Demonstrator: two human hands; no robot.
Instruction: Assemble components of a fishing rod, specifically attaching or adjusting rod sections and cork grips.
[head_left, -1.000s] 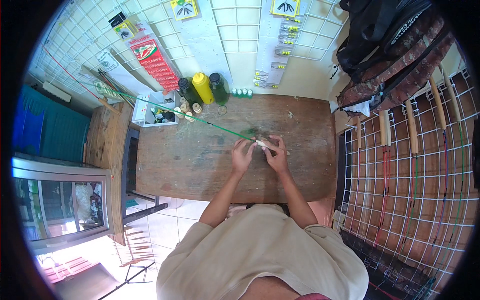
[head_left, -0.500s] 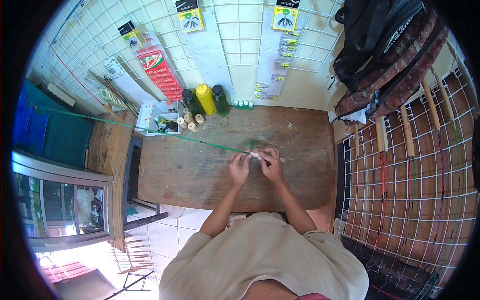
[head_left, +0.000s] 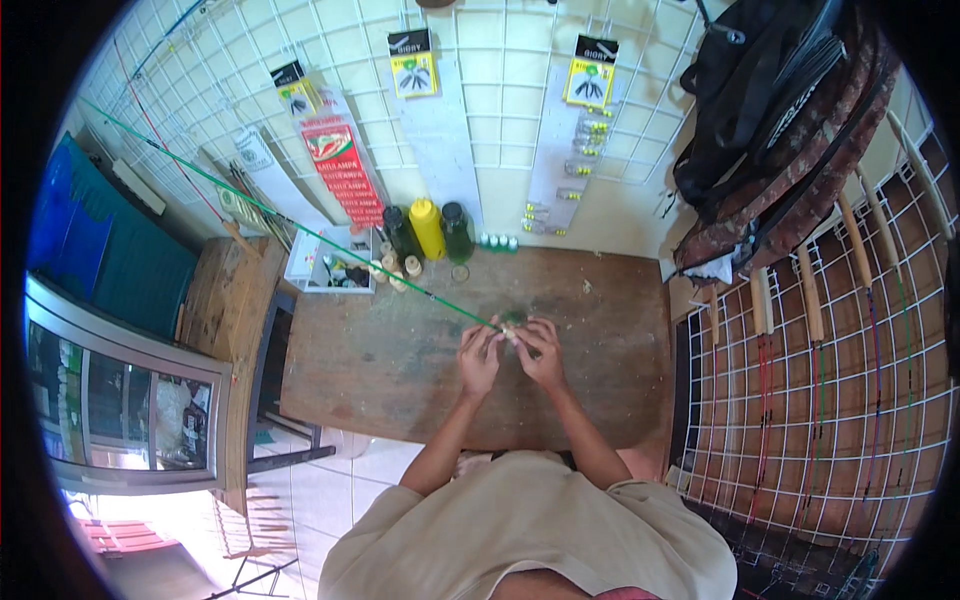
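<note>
A thin green fishing rod (head_left: 330, 241) slants from the upper left down to the middle of the table, its near end between my hands. At that end is a small pale piece (head_left: 508, 333), blurred and partly covered by my fingertips; I cannot make out its exact kind. My left hand (head_left: 480, 363) pinches the rod's end from the left with thumb and fingers. From the right, my right hand (head_left: 541, 354) has its bent fingers closed on the pale piece. The fingertips of both hands nearly meet.
The wooden table (head_left: 400, 380) backs onto a white wire grid with hanging packets. Along its back stand a white box (head_left: 330, 275), several wooden spools, a yellow bottle (head_left: 427, 230) between dark bottles (head_left: 457, 235), and small vials (head_left: 498, 242). Bags (head_left: 770, 130) and rods hang at right.
The rod now slants more steeply, its far end higher against the wall grid. My hands stay together at its near end, with the fingers shifted slightly. The whole view has tilted up a little.
</note>
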